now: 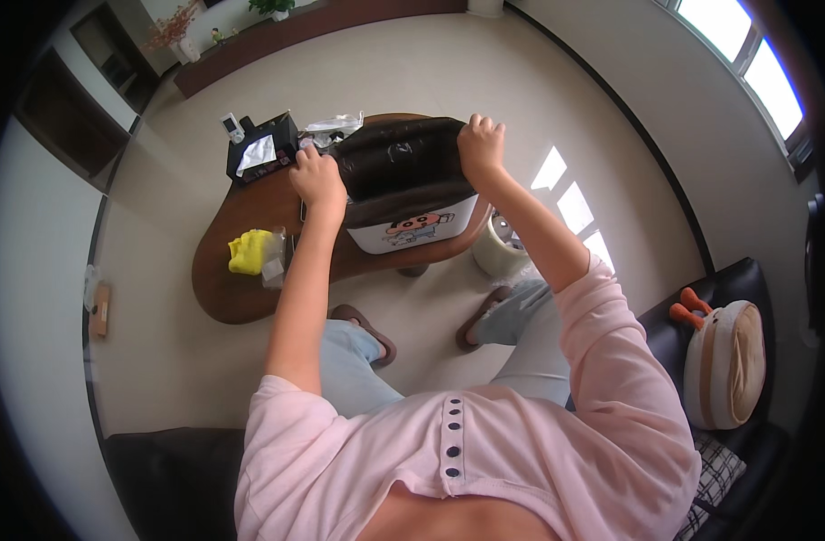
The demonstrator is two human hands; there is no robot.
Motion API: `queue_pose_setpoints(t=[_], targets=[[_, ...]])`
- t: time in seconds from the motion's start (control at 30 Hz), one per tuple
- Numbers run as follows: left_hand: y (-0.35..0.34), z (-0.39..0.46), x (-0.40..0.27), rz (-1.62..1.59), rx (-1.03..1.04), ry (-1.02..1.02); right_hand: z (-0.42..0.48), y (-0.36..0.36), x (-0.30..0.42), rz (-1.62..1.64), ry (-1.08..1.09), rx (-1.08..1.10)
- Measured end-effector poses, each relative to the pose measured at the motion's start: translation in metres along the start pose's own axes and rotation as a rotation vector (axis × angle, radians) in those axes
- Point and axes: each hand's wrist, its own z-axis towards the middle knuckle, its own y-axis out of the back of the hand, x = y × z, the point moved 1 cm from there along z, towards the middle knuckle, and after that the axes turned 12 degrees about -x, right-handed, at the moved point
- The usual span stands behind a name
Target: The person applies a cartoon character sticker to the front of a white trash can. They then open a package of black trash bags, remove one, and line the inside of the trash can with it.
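A white bin (412, 226) with a cartoon figure on its side stands on a brown wooden table (230, 223). A black plastic bag (399, 162) lines the bin, its edge folded over the near rim. My left hand (318, 179) is closed on the bag's edge at the left end. At the right end my right hand (481, 150) grips the bag's edge in a fist. The bin's inside is covered by the bag.
Left of the bin are a black tissue box (262, 147), a white remote control (232, 127), a yellow cloth (249, 251) and a clear plastic packet (274, 260). A round whitish bin (497, 250) stands on the floor at right. A black sofa holds a plush cushion (723, 365).
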Motion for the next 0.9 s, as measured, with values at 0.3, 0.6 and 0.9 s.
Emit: queue_pose_setpoints(t=[0.3,0.6,0.9], targets=[[-0.01,0.003,-0.008,0.09,-0.036,0.007,0.002,-0.014,0.002,0.009,-0.079,-0.106],[-0.015,0.003,-0.007,0.045,-0.09,0.006,0.003,-0.008,-0.002,-0.034,-0.033,-0.208],[-0.01,0.004,0.002,-0.152,0.041,0.104,0.004,0.007,-0.032,0.361,-0.222,-0.234]])
